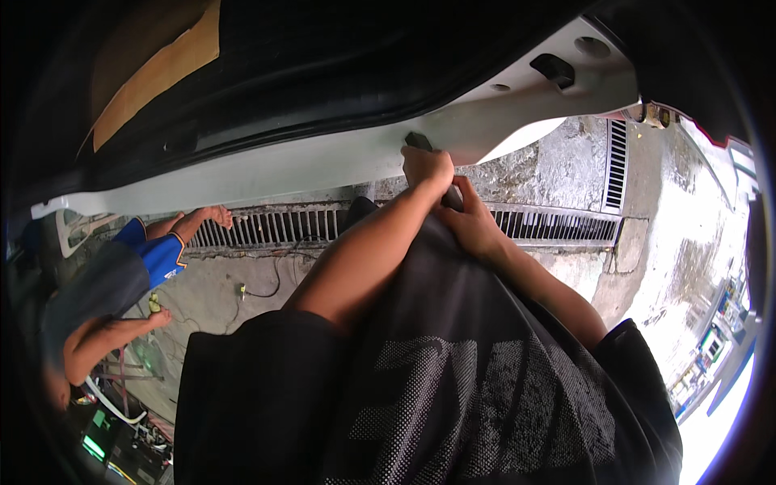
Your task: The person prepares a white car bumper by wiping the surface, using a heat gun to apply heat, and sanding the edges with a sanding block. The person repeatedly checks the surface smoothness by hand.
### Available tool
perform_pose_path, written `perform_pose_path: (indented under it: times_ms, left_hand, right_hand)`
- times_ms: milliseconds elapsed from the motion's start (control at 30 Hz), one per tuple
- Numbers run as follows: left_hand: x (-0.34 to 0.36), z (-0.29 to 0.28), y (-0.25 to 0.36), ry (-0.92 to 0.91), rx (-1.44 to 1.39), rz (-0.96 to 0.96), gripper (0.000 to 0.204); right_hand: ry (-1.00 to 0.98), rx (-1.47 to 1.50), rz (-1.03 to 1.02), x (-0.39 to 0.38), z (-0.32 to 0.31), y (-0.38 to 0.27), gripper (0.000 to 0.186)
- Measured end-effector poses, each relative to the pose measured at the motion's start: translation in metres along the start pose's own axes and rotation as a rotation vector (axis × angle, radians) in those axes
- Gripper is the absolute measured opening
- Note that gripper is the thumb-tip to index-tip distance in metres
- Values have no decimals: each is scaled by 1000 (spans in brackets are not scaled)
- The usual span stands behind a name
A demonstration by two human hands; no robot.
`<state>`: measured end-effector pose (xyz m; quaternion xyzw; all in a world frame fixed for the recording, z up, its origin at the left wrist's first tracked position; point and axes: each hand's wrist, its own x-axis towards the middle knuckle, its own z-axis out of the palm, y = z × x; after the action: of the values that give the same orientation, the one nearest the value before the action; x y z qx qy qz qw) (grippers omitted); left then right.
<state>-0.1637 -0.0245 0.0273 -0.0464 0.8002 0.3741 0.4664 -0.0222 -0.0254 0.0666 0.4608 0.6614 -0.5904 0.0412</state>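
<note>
My left hand (428,170) is closed around a dark, narrow bar-shaped tool (417,141), whose squared tip shows above the fingers. My right hand (473,218) grips the lower end of the same tool, close below the left. The tool's exact kind is not clear from here. Its tip lies against, or just in front of, the pale grey-white car body panel (323,158); whether they touch I cannot tell. This panel runs along a black interior trim (307,89) and has oval openings at the upper right.
Below the panel a slotted metal drain grate (558,227) crosses the concrete floor (218,291). A co-worker (121,267) in a grey and blue shirt leans in at the left. A thin cable (271,287) lies on the floor. Brown paper (158,77) hangs at the upper left.
</note>
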Motion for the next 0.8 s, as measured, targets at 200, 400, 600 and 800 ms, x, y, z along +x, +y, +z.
perform_pose_path:
  times_ms: [200, 400, 600, 800]
  left_hand:
    - [3, 11, -23, -21, -120, -43, 59]
    - [-42, 7, -118, -330, -556, -158, 40]
    - [-51, -3, -134, -192, -756, -85, 28]
    - [-45, -21, -71, -183, -923, -227, 33]
  right_hand:
    - [-143, 62, -7, -14, -19, 6, 70]
    - [-370, -240, -19, -52, -81, 35, 74]
    - [-285, -601, -198, -62, -60, 23, 70]
    - [-261, -298, -188, -34, -26, 15, 71]
